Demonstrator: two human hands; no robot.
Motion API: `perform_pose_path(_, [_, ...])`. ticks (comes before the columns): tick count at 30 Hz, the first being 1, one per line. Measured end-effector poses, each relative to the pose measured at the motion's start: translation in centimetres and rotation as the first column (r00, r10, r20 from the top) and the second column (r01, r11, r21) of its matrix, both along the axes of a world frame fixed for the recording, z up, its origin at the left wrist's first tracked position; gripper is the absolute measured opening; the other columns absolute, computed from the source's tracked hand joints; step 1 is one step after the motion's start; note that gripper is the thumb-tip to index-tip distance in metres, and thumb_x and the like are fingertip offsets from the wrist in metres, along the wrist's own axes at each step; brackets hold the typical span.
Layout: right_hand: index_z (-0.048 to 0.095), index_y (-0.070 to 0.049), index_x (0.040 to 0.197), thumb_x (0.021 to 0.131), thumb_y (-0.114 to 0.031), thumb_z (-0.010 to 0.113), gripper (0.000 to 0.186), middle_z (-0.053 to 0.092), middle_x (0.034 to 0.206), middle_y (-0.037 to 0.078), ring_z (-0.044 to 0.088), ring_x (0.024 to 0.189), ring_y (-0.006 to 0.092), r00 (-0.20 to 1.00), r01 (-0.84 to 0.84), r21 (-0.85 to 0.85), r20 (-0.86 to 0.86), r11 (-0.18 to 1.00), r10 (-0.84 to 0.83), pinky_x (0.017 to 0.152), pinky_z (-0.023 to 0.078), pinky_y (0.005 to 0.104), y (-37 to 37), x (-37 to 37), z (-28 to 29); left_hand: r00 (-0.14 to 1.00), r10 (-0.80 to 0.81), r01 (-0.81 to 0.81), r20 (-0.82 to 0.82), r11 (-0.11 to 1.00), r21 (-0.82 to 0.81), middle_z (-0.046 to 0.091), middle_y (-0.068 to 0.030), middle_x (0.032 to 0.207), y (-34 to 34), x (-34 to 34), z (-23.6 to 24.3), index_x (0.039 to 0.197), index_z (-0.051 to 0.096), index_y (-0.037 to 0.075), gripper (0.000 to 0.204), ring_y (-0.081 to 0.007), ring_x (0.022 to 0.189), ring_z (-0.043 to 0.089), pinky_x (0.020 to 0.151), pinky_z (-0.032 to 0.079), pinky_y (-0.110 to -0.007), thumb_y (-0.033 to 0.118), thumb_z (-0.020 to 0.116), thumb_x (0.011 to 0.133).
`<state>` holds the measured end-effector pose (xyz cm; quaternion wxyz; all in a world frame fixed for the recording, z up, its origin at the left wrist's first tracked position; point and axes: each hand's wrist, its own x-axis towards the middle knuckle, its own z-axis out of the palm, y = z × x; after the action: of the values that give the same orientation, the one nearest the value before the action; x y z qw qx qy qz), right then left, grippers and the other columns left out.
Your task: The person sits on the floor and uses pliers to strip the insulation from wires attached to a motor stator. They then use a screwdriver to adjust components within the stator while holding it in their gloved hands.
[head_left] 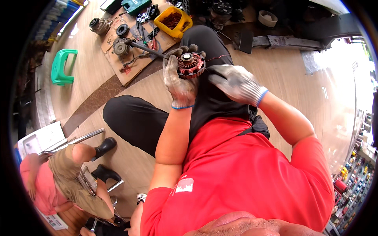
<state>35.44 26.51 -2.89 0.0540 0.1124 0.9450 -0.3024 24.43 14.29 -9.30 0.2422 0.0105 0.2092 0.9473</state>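
Note:
My left hand (178, 80), in a grey-white work glove, is closed around a round motor armature (188, 65) with reddish copper windings and a pale shaft end facing up. It is held above my black-trousered knee. A thin copper wire (217, 58) runs from the armature's right side toward my right hand (236, 83). That hand, gloved too, has its fingers pinched together just right of the armature and seems to grip the wire; its fingertips are partly hidden.
Beyond my left hand, a cardboard sheet (134, 72) carries motor parts (121, 48) and tools. A yellow container (171, 19) holds copper-coloured scraps. A green stool (64, 67) stands at left. A seated person (75, 173) is at lower left. Shelves of small goods (356, 181) line the right.

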Motion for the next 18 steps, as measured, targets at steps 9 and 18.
perform_pose_path(9, [0.064, -0.01, 0.112, 0.095, -0.02, 0.051, 0.023, 0.067, 0.107, 0.02, 0.067, 0.093, 0.036, 0.973, -0.224, 0.21, -0.008, 0.952, 0.23, 0.075, 0.054, 0.045, 8.5, 7.3, -6.6, 0.975, 0.086, -0.073, 0.205, 0.995, -0.07, 0.066, -0.02, 0.1, -0.8, -2.3, -1.1, 0.1, 0.057, 0.002, 0.026, -0.036, 0.093, 0.066, 0.084, 0.058, -0.055, 0.025, 0.044, 0.102])
perform_pose_path(18, [0.061, -0.013, 0.117, 0.103, -0.046, 0.039, 0.043, 0.069, 0.102, 0.023, 0.066, 0.095, 0.0422, 0.54, 0.275, 0.573, 0.572, 0.772, -0.617, 0.081, 0.051, 0.0529, 16.3, 36.5, -7.5, 0.966, 0.035, -0.002, 0.255, 0.992, -0.128, 0.068, -0.0136, 0.098, 0.1, -3.5, -3.0, 0.095, 0.063, 0.003, 0.036, -0.0365, 0.099, 0.066, 0.094, 0.053, -0.061, 0.029, 0.038, 0.102])
